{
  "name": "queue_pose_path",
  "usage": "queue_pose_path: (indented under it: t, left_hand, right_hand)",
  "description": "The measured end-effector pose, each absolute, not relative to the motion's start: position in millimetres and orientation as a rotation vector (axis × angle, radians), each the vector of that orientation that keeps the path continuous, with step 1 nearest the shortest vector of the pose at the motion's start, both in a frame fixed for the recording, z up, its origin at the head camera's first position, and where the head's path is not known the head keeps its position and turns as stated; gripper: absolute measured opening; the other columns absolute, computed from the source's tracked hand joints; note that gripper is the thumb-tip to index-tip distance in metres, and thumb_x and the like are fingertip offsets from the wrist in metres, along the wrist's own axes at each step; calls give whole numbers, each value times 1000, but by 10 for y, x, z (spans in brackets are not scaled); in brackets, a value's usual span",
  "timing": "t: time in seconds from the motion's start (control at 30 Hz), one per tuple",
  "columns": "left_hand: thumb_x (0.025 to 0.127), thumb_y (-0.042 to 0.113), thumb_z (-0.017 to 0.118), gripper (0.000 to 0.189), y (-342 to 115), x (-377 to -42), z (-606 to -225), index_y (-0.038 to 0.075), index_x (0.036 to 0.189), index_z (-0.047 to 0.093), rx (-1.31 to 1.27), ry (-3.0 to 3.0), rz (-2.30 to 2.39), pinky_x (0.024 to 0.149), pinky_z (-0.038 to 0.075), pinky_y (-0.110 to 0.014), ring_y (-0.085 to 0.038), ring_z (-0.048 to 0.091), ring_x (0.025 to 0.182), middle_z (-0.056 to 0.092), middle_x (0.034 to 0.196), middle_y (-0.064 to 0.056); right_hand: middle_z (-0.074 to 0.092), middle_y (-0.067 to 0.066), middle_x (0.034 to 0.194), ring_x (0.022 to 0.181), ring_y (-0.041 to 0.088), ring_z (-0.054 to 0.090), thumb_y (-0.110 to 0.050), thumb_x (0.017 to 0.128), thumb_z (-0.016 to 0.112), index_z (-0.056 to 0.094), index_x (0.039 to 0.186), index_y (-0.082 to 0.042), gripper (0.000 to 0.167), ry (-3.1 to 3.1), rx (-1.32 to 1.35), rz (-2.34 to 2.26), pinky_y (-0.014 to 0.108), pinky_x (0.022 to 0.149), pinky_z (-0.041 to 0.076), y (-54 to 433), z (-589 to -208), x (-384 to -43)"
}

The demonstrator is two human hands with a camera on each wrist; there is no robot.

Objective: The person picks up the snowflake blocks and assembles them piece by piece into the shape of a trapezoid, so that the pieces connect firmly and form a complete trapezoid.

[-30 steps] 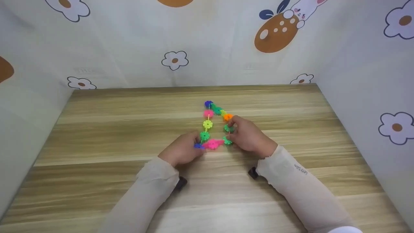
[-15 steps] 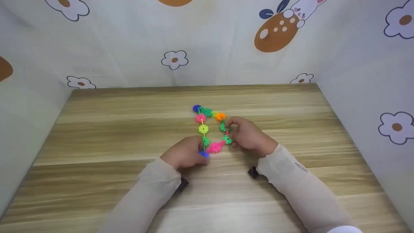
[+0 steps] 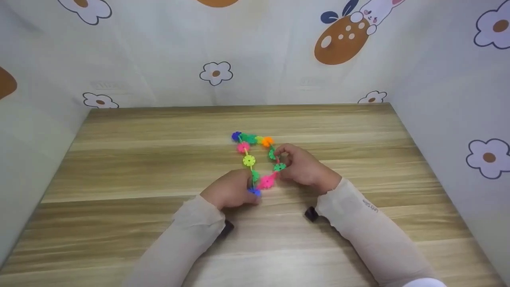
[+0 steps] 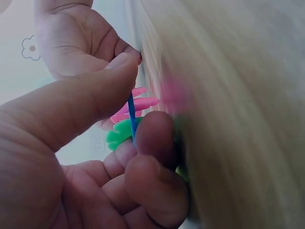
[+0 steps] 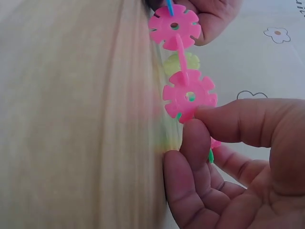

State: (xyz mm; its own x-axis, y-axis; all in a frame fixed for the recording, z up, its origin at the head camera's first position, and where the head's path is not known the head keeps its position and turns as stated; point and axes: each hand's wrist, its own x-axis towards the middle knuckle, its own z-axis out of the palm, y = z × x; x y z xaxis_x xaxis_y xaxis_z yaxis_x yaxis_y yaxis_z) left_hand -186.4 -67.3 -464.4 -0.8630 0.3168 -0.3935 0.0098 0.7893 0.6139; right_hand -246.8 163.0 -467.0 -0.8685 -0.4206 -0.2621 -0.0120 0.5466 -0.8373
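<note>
A ring of linked, notched plastic snowflake discs [image 3: 249, 160], in blue, pink, yellow, green and orange, lies at mid-table. My left hand [image 3: 231, 189] pinches a blue disc [image 4: 132, 112] at the ring's near left corner between thumb and index finger. On the ring's right side, my right hand [image 3: 305, 167] has its thumb and index finger on the lower edge of a pink disc [image 5: 189, 95], as the right wrist view shows. A green disc [image 3: 280, 167] sits by those fingertips. The fingers partly cover some of the discs.
The wood-grain table [image 3: 119, 159] stretches around the ring on every side. A pale printed cloth [image 3: 159, 56] with flowers rises behind it and along both sides. A dark camera piece [image 3: 311, 214] sits under the right cuff.
The ring's far end has swung left and come slightly nearer, so the ring looks wider at the top. The left hand has shifted a little right and nearer; the right hand barely moved.
</note>
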Motion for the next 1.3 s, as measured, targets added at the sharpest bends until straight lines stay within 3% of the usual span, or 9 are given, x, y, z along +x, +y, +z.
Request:
queue_pose_path:
  t: [0.23,0.63,0.73,0.93,1.03,1.17,1.2,1.3]
  left_hand:
    - [88,23,87,33,-628,-1828,-4637,10,101,59,280,2488,852,78,46,-36,-22,52,84,58,91,-2]
    - [91,21,83,38,-546,-1797,-4656,4,116,61,240,2523,822,96,52,-43,-26,56,93,65,108,-7]
    - [91,21,82,41,-539,-1793,-4654,2,120,60,212,2519,828,91,51,-41,-26,56,91,63,106,-7]
    - [89,28,85,31,-553,-1776,-4601,8,94,62,234,2443,872,64,45,-33,-18,56,66,60,76,-3]
    - [90,28,84,27,-634,-1790,-4553,10,87,63,283,2419,950,59,45,-30,-16,58,60,64,71,-2]
    - [93,23,79,19,-823,-1869,-4499,9,101,69,288,2552,1075,71,52,-35,-22,61,79,67,91,-5]
    - [93,22,78,23,-877,-1887,-4491,9,108,69,269,2599,1095,78,53,-37,-23,62,88,67,99,-5]
    - [92,25,80,49,-1038,-1905,-4503,9,135,64,207,2702,1049,97,53,-46,-30,61,110,63,122,-11]
  right_hand:
    - [64,6,84,65,17,65,11,93,62,56,128,-4,38,2239,-241,-1405,28,66,61,1613,-4677,-2466]
    - [54,2,67,57,14,63,15,93,54,50,132,-5,44,2128,-112,-1524,29,61,61,1569,-4722,-2445]
    - [55,3,66,57,15,63,15,93,55,50,132,-5,44,2137,-133,-1511,29,61,61,1568,-4725,-2443]
    - [58,4,75,62,15,62,10,97,55,56,135,-7,42,2165,-221,-1414,27,63,59,1654,-4686,-2477]
    - [62,5,88,61,15,53,9,96,50,63,139,-10,49,2172,-267,-1361,24,58,50,1724,-4660,-2506]
    - [70,11,115,67,16,51,7,95,51,65,144,-15,55,2260,-341,-1241,23,60,45,1808,-4635,-2539]
    - [69,11,124,73,17,55,4,96,53,63,146,-17,55,2292,-349,-1207,24,63,47,1827,-4620,-2543]
    - [67,13,130,95,22,60,-4,96,60,58,150,-18,56,2401,-387,-1104,29,77,52,1892,-4567,-2551]
